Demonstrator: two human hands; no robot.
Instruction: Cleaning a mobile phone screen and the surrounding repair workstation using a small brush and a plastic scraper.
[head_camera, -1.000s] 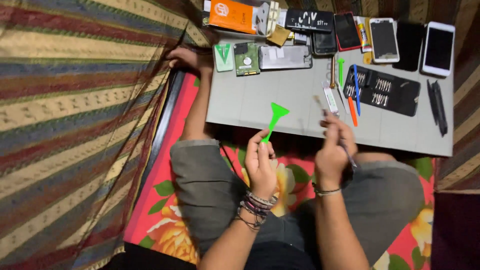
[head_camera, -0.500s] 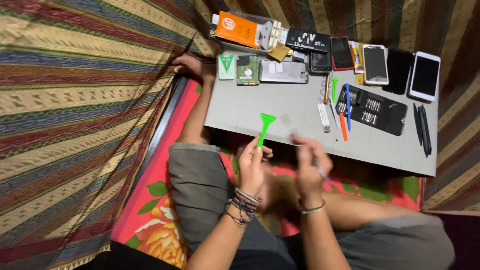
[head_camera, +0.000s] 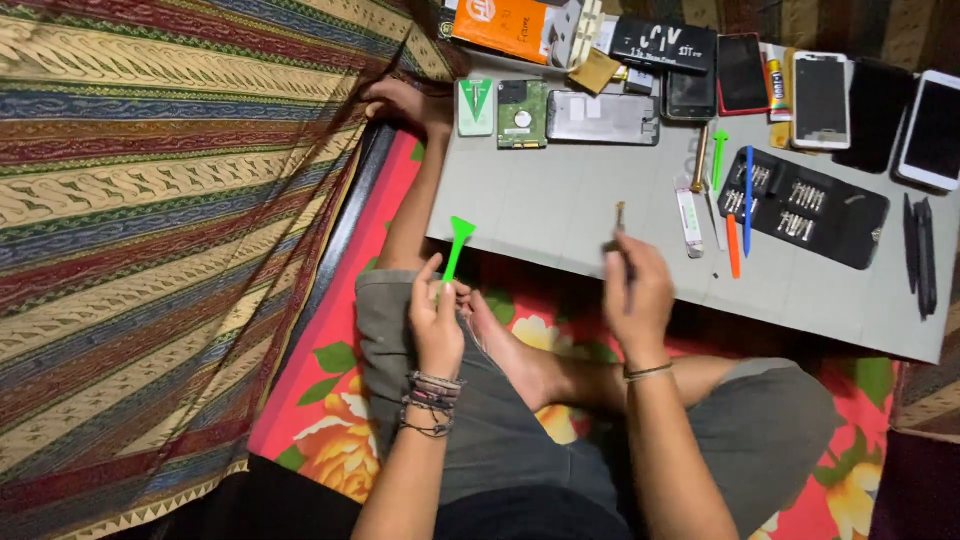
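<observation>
My left hand grips the stem of a green plastic pry tool, its flat wide end pointing up over the near edge of the grey board. My right hand is closed around a thin metal tool whose tip sticks up above the board. Both hands hover above my crossed legs in grey shorts. Several thread bracelets circle the left wrist and one band the right.
On the board lie several phones, a black bit case, a hard drive, an orange box, a blue tool and an orange tool. A striped cloth lies left; a floral mat is underneath.
The view has shifted, so the board now sits further right and up. My right hand has moved left along the board's near edge and lifted its metal tool; the left hand still holds the green tool.
</observation>
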